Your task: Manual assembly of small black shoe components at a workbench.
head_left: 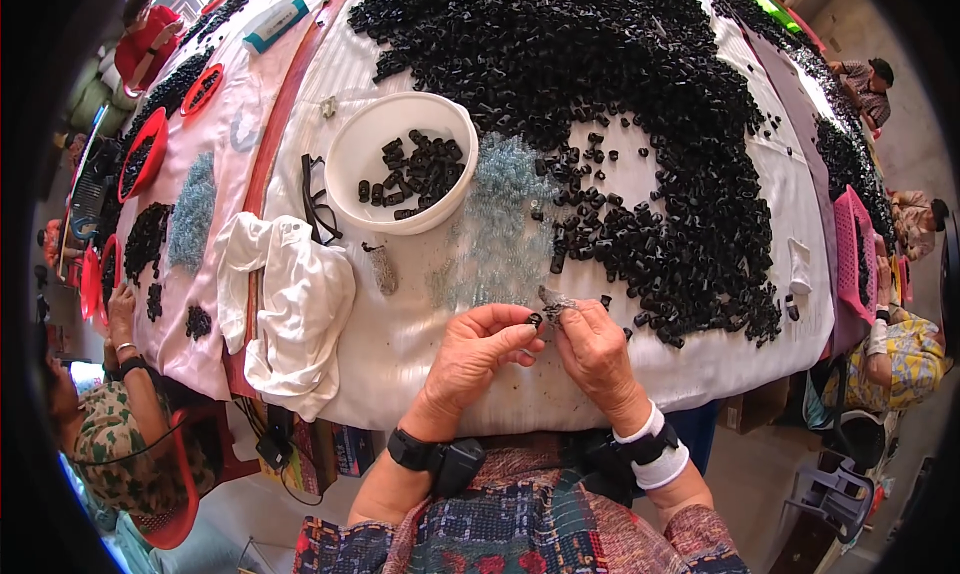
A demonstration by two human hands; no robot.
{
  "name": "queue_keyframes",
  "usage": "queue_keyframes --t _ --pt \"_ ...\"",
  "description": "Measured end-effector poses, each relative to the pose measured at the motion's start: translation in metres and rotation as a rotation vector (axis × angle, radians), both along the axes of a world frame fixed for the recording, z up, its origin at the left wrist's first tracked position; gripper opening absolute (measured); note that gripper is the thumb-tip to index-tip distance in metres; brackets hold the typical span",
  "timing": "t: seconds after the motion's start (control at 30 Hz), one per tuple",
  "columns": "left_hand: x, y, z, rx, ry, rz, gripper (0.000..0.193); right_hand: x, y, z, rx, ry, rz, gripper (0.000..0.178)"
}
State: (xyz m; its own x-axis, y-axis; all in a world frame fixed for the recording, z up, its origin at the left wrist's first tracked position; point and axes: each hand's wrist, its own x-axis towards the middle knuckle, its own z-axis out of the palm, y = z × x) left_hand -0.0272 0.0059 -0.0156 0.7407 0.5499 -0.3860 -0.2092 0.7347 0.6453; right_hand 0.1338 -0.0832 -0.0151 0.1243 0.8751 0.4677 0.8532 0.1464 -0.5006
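Observation:
Over the near edge of the cloth-covered table, my left hand point(482, 346) is closed, pinching a small black plastic part point(535, 320) between thumb and fingertips. Close beside it, my right hand point(596, 346) is closed on a greyish, wrinkled piece point(553, 299) whose exact kind I cannot make out. Just beyond my hands lies a spread of small clear bluish pieces point(505, 214). To their right is a large heap of black plastic parts point(690, 234). A white bowl point(345, 139) holding some of the same black parts stands to the left of the clear pieces.
A white cloth point(290, 304), dark glasses point(318, 199) and a small grey piece with a dark tip point(380, 271) lie at left. Red trays point(145, 154) stand farther left, a pink basket point(853, 254) at right. Other people sit around the tables, one with a hand point(122, 314) at left.

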Motion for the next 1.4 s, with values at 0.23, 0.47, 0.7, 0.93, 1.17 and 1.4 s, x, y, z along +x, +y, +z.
queue_keyframes --t 0.23,0.47,0.7,0.93,1.17,1.4 --pt "0.007 -0.005 0.006 0.043 0.047 -0.006 0.02 0.002 -0.008 0.008 0.044 0.452 -0.193 0.022" --pt "0.014 -0.009 0.011 0.145 0.105 -0.049 0.019 0.0 -0.01 0.019 0.061 0.59 -0.163 0.023" --pt "0.016 -0.01 0.009 0.168 0.124 -0.049 0.02 -0.003 -0.007 0.014 0.078 0.584 -0.201 0.021" --pt "0.017 -0.012 0.007 0.179 0.139 -0.022 0.021 -0.006 -0.007 0.01 0.072 0.577 -0.213 0.021" --pt "0.018 -0.014 0.009 0.22 0.151 0.008 0.019 -0.007 -0.008 0.014 0.062 0.535 -0.239 0.021" --pt "0.018 -0.016 0.008 0.241 0.183 0.021 0.018 -0.01 -0.008 0.019 0.033 0.457 -0.27 0.02"
